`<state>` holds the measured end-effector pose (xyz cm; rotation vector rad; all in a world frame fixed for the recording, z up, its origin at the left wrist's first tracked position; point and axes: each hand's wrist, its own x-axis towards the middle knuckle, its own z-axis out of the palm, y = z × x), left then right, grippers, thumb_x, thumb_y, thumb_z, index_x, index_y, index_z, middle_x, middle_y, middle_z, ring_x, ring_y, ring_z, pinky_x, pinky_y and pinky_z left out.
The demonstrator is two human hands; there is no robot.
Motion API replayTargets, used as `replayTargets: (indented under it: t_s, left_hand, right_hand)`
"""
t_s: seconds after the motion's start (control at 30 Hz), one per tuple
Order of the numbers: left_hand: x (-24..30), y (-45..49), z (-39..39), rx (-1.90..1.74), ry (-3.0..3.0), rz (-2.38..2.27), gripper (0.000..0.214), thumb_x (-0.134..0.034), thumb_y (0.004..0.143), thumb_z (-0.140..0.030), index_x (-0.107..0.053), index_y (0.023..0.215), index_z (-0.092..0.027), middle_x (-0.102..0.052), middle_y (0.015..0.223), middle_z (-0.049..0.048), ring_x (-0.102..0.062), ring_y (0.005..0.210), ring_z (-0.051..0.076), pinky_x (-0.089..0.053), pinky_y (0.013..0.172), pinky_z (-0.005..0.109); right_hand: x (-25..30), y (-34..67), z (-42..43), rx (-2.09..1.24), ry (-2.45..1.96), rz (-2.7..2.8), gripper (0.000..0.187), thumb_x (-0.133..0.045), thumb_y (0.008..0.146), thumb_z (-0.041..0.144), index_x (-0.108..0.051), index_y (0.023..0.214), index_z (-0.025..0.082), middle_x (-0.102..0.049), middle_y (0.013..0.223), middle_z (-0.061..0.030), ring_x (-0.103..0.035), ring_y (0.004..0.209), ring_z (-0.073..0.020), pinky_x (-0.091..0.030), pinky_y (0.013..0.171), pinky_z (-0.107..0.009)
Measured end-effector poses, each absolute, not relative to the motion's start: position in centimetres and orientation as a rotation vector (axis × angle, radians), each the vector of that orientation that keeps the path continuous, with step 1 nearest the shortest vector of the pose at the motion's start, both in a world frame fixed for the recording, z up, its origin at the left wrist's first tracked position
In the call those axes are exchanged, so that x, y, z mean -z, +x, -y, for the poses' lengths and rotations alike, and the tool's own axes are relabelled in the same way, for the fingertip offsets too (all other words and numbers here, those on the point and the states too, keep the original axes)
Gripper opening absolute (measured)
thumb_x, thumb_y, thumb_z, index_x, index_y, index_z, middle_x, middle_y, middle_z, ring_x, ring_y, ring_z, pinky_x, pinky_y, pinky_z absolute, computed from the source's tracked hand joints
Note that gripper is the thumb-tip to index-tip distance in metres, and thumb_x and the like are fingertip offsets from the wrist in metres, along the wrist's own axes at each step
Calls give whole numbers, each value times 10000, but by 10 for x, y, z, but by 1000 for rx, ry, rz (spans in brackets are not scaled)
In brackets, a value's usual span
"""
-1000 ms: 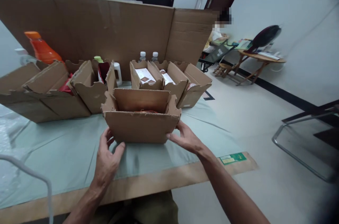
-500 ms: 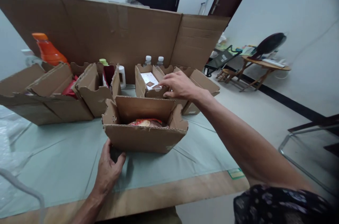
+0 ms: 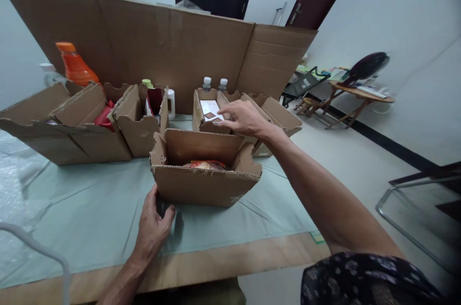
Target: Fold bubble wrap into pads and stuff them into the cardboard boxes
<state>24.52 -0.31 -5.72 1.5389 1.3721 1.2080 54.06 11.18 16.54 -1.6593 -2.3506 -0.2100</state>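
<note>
In front of me a cardboard box (image 3: 209, 186) holds a packet (image 3: 205, 165) with red and pale colours, mostly hidden by the front wall. My left hand (image 3: 153, 223) rests on the cloth at the box's lower left corner, fingertips against it and thumb spread away. Beyond the box, my right hand (image 3: 242, 118) reaches over a narrow cardboard bin (image 3: 197, 110). Its thumb and fingers are apart above a white flat box (image 3: 211, 110) with brown squares, lying in that bin. Whether the fingertips touch it I cannot tell.
More cardboard bins (image 3: 97, 144) stand at left, with an orange bottle (image 3: 79, 72) and a red packet (image 3: 105, 115). Two white-capped bottles (image 3: 207, 83) stand behind the right-hand bins. A tall cardboard screen (image 3: 173, 45) backs the cloth-covered table (image 3: 101, 218). Bubble wrap (image 3: 14, 204) lies at left.
The whole view has shifted a little, so things sit farther right. My right hand's fingers have come closer over the white flat box. My left hand stays at the front box's corner.
</note>
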Motion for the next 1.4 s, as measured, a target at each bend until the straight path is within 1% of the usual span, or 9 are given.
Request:
replayTargets:
  t_s: [0.2,0.3,0.4,0.57,0.77,0.93,1.17,1.3,1.4]
  left_hand:
    - [58,242,5,-1244,1525,-1343,663,-626,846,-331,-423,1473,-261,-525,1435,126,-528,1308,295,-515,991,421]
    - [53,245,8,-1177,1488,-1370,681,-637,836,-363,-426,1472,-243,-546,1407,139,-579,1234,299,-555,883,386]
    - [44,252,9,-1138,1449,-1346,694,-642,835,-376,-415,1472,-220,-584,1362,139,-612,1199,291,-539,942,416]
    - [30,270,0,-1201,1473,-1231,629,-633,849,-318,-439,1444,-250,-594,1338,100,-611,1191,259,-488,1052,449]
    - [36,277,-3,-1339,1486,-1133,583,-674,803,-274,-496,1358,-260,-579,1326,81,-558,1281,268,-429,1131,460]
    - [40,272,9,-1254,1483,-1161,524,-646,840,-278,-515,1347,-258,-604,1279,75,-551,1296,273,-440,1124,450]
    - [29,300,-16,-1091,1497,-1083,756,-625,801,-297,-375,1510,-222,-520,1473,130,-538,1319,294,-421,1143,511]
    - [29,304,-22,-1032,1562,-1085,861,-625,800,-284,-266,1581,-227,-430,1575,145,-442,1433,311,-350,1197,539]
    - [33,284,-11,-1045,1595,-1179,802,-627,808,-289,-347,1555,-205,-432,1574,166,-445,1435,333,-379,1177,551]
  right_hand:
    - [-106,589,-3,-113,-1626,1697,260,-585,889,346,-757,990,180,-782,1001,-77,-714,895,-234,-545,812,-376]
    - [-52,578,46,-497,-1624,1791,413,-648,847,427,-693,1183,191,-758,1136,-101,-709,964,-256,-565,799,-386]
    - [-15,550,63,-644,-1576,1763,532,-683,840,438,-596,1299,185,-716,1236,-123,-687,1048,-270,-566,871,-415]
    - [2,536,50,-352,-1578,1669,425,-645,868,311,-581,1266,177,-705,1236,-143,-672,1123,-304,-555,943,-460]
    - [16,545,62,38,-1473,1672,367,-643,932,331,-590,1275,210,-711,1246,-147,-673,1162,-316,-564,961,-473]
    - [22,550,73,-57,-1527,1678,385,-662,879,284,-617,1255,218,-719,1240,-124,-685,1124,-310,-574,926,-450]
    - [8,573,45,-283,-1675,1528,327,-626,828,344,-640,1107,175,-748,1053,-110,-698,923,-280,-578,825,-416]
    - [10,579,42,-245,-1725,1420,454,-610,829,402,-607,1211,157,-739,1099,-137,-704,956,-288,-574,838,-438]
    - [17,583,59,-192,-1772,1353,508,-602,859,473,-606,1266,169,-740,1147,-148,-719,983,-293,-582,817,-435]
